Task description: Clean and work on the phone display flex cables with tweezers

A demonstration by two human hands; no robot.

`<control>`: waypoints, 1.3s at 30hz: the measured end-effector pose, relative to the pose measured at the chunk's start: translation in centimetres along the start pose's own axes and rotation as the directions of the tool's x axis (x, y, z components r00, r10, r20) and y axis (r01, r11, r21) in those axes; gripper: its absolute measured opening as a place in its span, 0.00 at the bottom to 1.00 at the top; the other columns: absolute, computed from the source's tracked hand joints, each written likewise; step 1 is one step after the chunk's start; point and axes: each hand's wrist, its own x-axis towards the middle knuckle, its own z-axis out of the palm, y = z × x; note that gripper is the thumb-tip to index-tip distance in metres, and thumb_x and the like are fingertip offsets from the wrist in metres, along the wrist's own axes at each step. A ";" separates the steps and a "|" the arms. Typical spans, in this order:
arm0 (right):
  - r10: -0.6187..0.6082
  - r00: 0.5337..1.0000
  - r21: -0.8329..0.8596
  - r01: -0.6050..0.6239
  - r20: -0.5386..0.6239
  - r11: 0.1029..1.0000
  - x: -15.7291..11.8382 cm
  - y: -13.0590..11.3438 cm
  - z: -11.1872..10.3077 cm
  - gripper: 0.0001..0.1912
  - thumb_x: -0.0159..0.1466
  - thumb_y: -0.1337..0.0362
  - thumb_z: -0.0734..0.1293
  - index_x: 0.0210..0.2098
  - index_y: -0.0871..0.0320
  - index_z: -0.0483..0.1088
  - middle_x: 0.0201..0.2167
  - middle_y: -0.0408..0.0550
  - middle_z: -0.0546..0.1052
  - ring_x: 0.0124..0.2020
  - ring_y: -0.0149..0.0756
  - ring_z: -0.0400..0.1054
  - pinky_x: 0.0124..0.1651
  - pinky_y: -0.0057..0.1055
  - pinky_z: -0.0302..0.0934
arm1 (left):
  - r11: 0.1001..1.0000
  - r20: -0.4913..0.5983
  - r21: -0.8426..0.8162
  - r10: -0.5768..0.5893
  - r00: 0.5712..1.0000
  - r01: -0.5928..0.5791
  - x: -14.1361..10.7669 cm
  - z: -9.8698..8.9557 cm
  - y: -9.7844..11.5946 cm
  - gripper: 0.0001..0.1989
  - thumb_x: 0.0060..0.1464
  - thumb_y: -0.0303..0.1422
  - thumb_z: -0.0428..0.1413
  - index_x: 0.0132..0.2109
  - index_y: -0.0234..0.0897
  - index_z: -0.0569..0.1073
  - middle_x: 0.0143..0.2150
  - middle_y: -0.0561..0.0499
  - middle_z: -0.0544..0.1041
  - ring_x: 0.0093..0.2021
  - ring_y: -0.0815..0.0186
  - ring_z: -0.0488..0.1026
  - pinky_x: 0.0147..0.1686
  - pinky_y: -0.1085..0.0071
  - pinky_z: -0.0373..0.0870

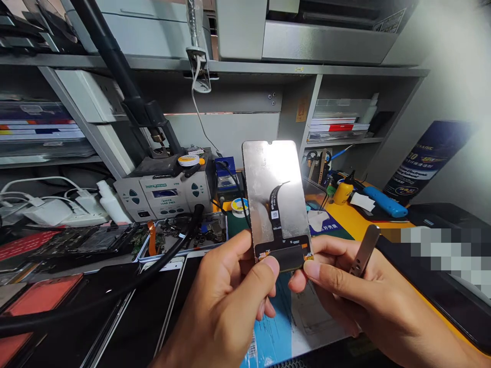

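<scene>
The display panel (292,209) is a flat, rectangular part with rounded upper corners and 1 small notch in the top edge. Its visible face is silver and reflective, with bright glare across the upper half. 1 black flex cable (275,197) curves up from the lower section and carries a white label (274,214) with a square code. A black band (287,259) spans the bottom, with orange and gold patches at its 2 sides. The panel is held upright above the worktop (360,231), clear of its surface, between 2 hands. The fingers of the left hand (233,289) grip the lower left corner, thumb on the visible face. The fingers of the right hand (364,296) pinch the lower right corner; this hand also holds a flat metal tool (367,249) projecting upward. A rework station (166,199) stands toward the worktop's rear edge.
</scene>
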 end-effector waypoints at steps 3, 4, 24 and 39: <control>0.004 1.000 -0.017 -0.005 -0.013 1.000 0.1 -0.2 0.0 0.14 0.65 0.55 0.68 0.31 0.60 0.74 0.20 0.37 0.66 0.17 0.19 0.51 0.17 0.20 0.44 | 0.999 0.032 0.003 0.038 0.999 -0.038 0.1 -0.1 0.0 0.08 0.60 0.36 0.53 0.35 0.39 0.73 0.24 0.56 0.73 0.25 0.71 0.66 0.25 0.77 0.65; 0.003 1.000 -0.019 -0.003 -0.016 1.000 0.1 -0.2 0.1 0.14 0.65 0.54 0.68 0.31 0.60 0.74 0.20 0.37 0.66 0.17 0.19 0.51 0.17 0.20 0.44 | 0.999 0.040 0.006 0.046 0.998 -0.046 0.1 -0.1 -0.1 0.07 0.60 0.36 0.53 0.38 0.40 0.73 0.25 0.56 0.73 0.25 0.71 0.65 0.24 0.77 0.65; -0.009 1.000 0.063 0.009 -0.008 0.998 0.2 -0.1 0.2 0.11 0.64 0.56 0.69 0.31 0.57 0.74 0.24 0.38 0.71 0.16 0.19 0.53 0.17 0.18 0.47 | 0.985 -0.044 0.117 0.131 0.990 -0.125 -0.4 0.4 -0.5 0.09 0.60 0.39 0.54 0.40 0.41 0.77 0.24 0.55 0.72 0.23 0.69 0.65 0.24 0.75 0.63; 0.021 1.000 0.028 -0.022 0.015 0.999 -0.1 -0.2 0.3 0.14 0.65 0.55 0.68 0.31 0.60 0.74 0.26 0.42 0.75 0.18 0.20 0.56 0.18 0.20 0.47 | 0.997 -0.085 0.054 0.062 0.994 -0.057 -0.1 0.6 -0.6 0.17 0.62 0.42 0.49 0.28 0.38 0.70 0.21 0.54 0.71 0.21 0.70 0.67 0.22 0.75 0.65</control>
